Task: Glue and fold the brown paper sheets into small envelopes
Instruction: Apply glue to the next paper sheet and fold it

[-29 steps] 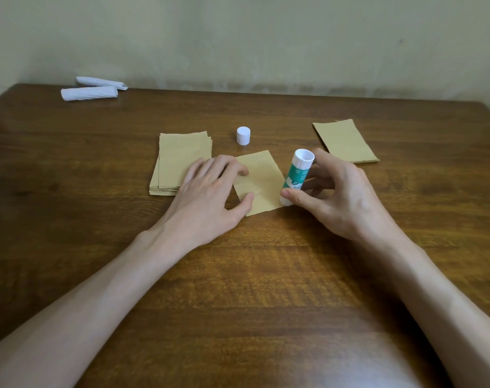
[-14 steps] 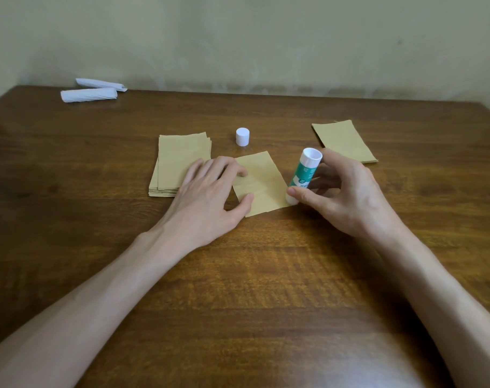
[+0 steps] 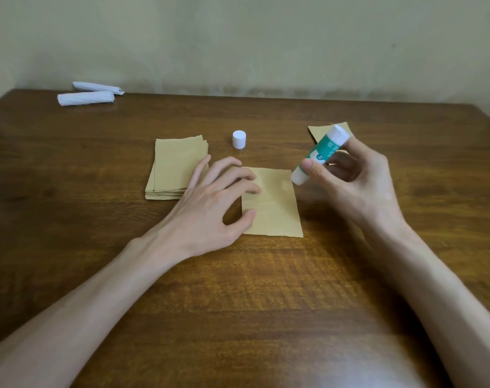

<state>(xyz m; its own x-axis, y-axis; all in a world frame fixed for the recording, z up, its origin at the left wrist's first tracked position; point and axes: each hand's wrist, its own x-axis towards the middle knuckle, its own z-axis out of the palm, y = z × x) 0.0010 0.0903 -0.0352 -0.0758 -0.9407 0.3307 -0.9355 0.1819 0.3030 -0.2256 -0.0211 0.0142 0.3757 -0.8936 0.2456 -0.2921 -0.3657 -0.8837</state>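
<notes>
From the head view, a dark wooden desk point(image 3: 238, 289) stood against a pale wall. The left grip point(image 3: 210, 203) lay released, its fingers spread and lightly arched, fingertips resting on the far left part of a single brown sheet point(image 3: 274, 208) while the thumb touched the sheet's left edge. That sheet lay flat near the middle of the desk. The right grip point(image 3: 358, 180) was raised just to the right of the sheet's far right corner, grasping a green and white glue stick point(image 3: 320, 152) between thumb and fingers; the stick was tilted, its lower white end towards the sheet, though I could not tell whether it touched the paper. Just left of the sheet, partly under the left fingers, sat a stack of brown sheets point(image 3: 176, 166). A small white cap point(image 3: 239, 139) stood upright beyond the sheet. Another brown piece point(image 3: 319, 133) lay farther right, mostly hidden behind the glue stick. Two white paper rolls point(image 3: 85, 98) lay at the far left edge.
</notes>
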